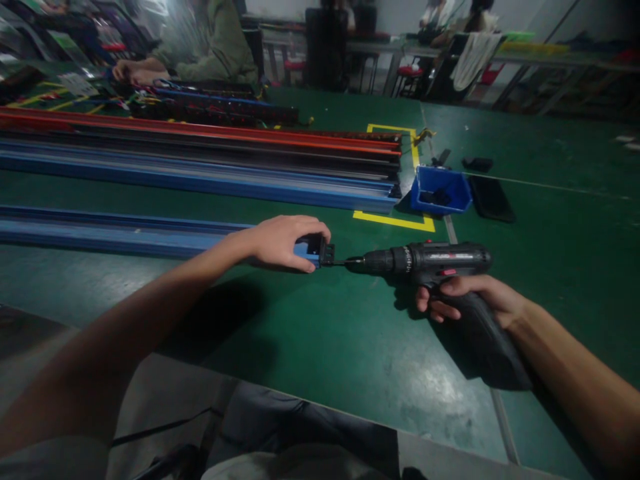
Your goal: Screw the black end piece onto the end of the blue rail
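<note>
My left hand (283,243) grips the right end of a long blue metal profile (165,235) lying on the green table. Thumb and fingers close around that end, where a black end cap (326,254) is fitted. My right hand (480,293) is wrapped round the handle of a black cordless drill (425,259), which points left. The drill's thin bit (341,263) reaches the outer face of the end cap. Whether a screw sits at its tip is too small to tell.
Behind lie several long profiles in blue (300,190), black and red (250,133). A blue bin (441,193) holds small black parts, beside a dark flat object (491,199). Yellow tape (395,221) marks the table. Across it, a person in a green sleeve (220,47) works near wires.
</note>
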### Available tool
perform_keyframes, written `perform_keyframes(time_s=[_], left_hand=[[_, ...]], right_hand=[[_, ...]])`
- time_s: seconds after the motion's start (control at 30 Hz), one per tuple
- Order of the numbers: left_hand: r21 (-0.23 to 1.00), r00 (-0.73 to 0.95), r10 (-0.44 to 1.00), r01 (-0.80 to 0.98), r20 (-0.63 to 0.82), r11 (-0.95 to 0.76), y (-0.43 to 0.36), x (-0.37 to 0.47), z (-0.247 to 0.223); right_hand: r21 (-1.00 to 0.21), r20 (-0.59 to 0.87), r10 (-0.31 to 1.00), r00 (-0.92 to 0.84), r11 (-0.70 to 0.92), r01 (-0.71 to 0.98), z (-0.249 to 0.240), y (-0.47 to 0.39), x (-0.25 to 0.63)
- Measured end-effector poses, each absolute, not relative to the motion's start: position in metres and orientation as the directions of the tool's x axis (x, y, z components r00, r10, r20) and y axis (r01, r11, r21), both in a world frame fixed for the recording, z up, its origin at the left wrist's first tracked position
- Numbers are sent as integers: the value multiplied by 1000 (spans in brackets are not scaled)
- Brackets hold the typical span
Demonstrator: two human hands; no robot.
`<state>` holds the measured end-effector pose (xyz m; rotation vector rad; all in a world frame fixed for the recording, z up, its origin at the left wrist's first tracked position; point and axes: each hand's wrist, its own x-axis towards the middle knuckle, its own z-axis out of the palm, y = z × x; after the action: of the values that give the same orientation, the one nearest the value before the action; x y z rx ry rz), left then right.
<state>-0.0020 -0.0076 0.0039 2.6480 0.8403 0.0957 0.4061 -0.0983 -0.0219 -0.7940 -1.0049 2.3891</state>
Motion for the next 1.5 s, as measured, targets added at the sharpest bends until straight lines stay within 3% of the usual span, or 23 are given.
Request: perform_keyframes(time_s=[1.5], left_hand=[[339,812,581,563,-57,-754,-8,-3,3]], right_hand=[[-738,-335,587,-737,-650,-182,-18,-100,401]])
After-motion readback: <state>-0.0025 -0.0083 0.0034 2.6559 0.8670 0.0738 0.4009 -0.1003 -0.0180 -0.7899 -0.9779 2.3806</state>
